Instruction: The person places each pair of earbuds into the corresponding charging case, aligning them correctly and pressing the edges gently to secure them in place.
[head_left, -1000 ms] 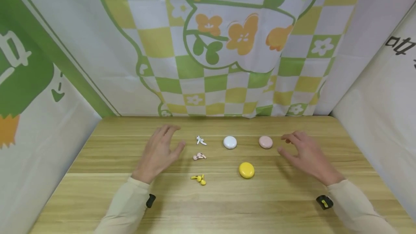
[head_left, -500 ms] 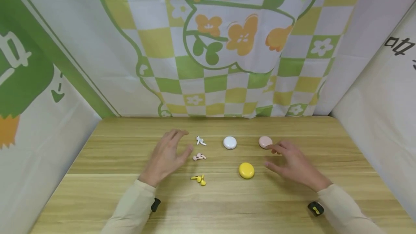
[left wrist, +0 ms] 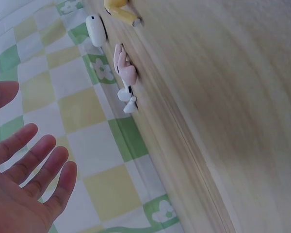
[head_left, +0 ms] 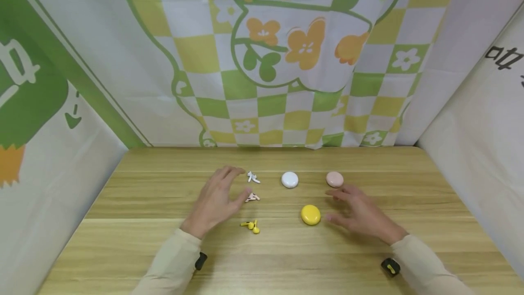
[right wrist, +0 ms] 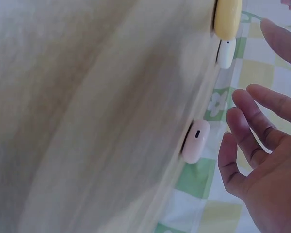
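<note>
My left hand [head_left: 218, 201] hovers with parted fingers just left of the white earbuds [head_left: 253, 177]. Its thumb tip partly covers the pink earbuds [head_left: 252, 197] in the head view. Nearer to me lie the yellow earbuds [head_left: 251, 226]. Over on the other side, my right hand [head_left: 362, 211] hangs above the table with thumb and fingers apart, holding nothing. It is closest to the round yellow earbud case [head_left: 310, 215], on its left, and the pink case [head_left: 335, 179], just beyond its fingers. A white case [head_left: 289, 180] sits between the earbuds and the pink case.
Everything lies on a wooden table [head_left: 286, 267]. A patterned cloth [head_left: 286, 81] hangs along its back edge, and white printed panels [head_left: 487, 149] rise at both sides. Each wrist carries a small black device [head_left: 390, 267].
Both hands have come inward: the left has moved right toward the earbuds, the right has moved left and nearer to me, toward the yellow case. The earbuds and cases have stayed put.
</note>
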A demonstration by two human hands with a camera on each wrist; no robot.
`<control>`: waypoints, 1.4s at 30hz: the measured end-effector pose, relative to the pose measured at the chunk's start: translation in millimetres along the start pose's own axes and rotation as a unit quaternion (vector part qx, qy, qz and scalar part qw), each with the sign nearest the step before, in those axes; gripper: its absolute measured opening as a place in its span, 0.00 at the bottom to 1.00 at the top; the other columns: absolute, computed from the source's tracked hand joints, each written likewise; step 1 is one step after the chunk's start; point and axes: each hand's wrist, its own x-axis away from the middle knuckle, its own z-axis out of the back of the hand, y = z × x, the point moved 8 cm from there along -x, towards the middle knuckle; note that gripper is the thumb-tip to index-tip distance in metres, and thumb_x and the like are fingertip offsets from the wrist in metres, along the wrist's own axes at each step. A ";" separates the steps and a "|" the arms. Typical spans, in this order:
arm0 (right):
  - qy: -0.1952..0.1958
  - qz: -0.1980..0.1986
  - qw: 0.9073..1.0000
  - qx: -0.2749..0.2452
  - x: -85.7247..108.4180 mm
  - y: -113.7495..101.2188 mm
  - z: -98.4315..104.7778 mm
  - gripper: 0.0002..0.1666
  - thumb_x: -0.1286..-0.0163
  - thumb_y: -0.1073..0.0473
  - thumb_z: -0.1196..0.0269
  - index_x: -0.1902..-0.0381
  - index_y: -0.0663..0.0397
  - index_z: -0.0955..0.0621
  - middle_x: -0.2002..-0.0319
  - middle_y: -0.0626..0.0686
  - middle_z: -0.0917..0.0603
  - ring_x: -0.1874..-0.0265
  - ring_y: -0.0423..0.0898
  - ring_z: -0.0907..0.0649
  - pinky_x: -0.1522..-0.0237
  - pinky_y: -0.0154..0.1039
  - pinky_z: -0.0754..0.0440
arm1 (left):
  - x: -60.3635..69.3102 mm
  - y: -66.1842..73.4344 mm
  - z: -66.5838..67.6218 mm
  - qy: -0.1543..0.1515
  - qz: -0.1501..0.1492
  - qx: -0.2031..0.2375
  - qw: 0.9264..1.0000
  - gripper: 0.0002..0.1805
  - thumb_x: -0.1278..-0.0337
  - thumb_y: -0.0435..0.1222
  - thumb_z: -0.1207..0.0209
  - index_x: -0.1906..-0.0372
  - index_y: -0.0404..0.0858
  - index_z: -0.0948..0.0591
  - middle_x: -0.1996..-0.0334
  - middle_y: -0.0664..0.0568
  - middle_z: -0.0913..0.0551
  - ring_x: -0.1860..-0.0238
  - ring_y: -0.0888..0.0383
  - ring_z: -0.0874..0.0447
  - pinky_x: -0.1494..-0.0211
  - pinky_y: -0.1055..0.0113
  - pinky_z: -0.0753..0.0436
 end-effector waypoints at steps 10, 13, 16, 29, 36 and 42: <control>-0.041 0.002 0.999 -0.002 -3.3 -4.4 -16.7 0.40 0.44 0.42 0.22 0.38 0.56 0.19 0.53 0.48 0.21 0.58 0.43 0.24 0.54 0.44 0.22 | 2.1 6.6 -7.4 -0.006 -0.013 -0.007 1.000 0.28 0.39 0.48 0.31 0.40 0.36 0.20 0.44 0.45 0.19 0.43 0.45 0.21 0.40 0.47 0.21; -0.049 0.001 0.999 -0.007 -4.9 -6.0 -20.9 0.41 0.45 0.41 0.22 0.38 0.57 0.19 0.55 0.46 0.22 0.62 0.41 0.27 0.58 0.40 0.25 | 2.9 8.8 -8.7 -0.007 -0.011 -0.005 1.000 0.27 0.39 0.47 0.31 0.40 0.36 0.20 0.45 0.46 0.19 0.43 0.46 0.21 0.40 0.47 0.22; -0.058 0.004 0.998 -0.011 -6.6 -8.7 -24.4 0.42 0.45 0.41 0.22 0.38 0.57 0.19 0.55 0.46 0.23 0.63 0.40 0.27 0.59 0.38 0.26 | 3.7 11.0 -11.2 -0.011 -0.010 0.001 1.000 0.26 0.39 0.47 0.31 0.41 0.38 0.19 0.46 0.48 0.19 0.42 0.47 0.22 0.39 0.48 0.22; -0.087 0.013 0.996 -0.011 -14.9 -15.6 -35.1 0.42 0.47 0.43 0.21 0.38 0.57 0.19 0.55 0.46 0.22 0.63 0.42 0.26 0.60 0.37 0.26 | 6.7 20.3 -25.6 -0.030 -0.019 0.004 0.999 0.27 0.38 0.48 0.33 0.40 0.38 0.20 0.43 0.46 0.19 0.38 0.45 0.24 0.35 0.46 0.25; -0.098 0.012 0.995 -0.002 -17.3 -15.2 -39.0 0.43 0.47 0.41 0.21 0.37 0.55 0.19 0.55 0.45 0.22 0.62 0.41 0.27 0.59 0.38 0.26 | 6.6 25.4 -28.0 -0.031 -0.024 0.010 0.999 0.27 0.36 0.50 0.35 0.40 0.37 0.20 0.42 0.46 0.19 0.37 0.43 0.24 0.35 0.45 0.26; -0.100 0.020 0.995 -0.007 -18.2 -17.1 -39.5 0.42 0.46 0.41 0.22 0.38 0.57 0.18 0.56 0.46 0.23 0.62 0.41 0.27 0.60 0.37 0.27 | 5.6 28.6 -29.6 -0.031 -0.032 0.006 0.999 0.26 0.36 0.50 0.35 0.40 0.38 0.19 0.43 0.47 0.19 0.39 0.45 0.23 0.37 0.46 0.24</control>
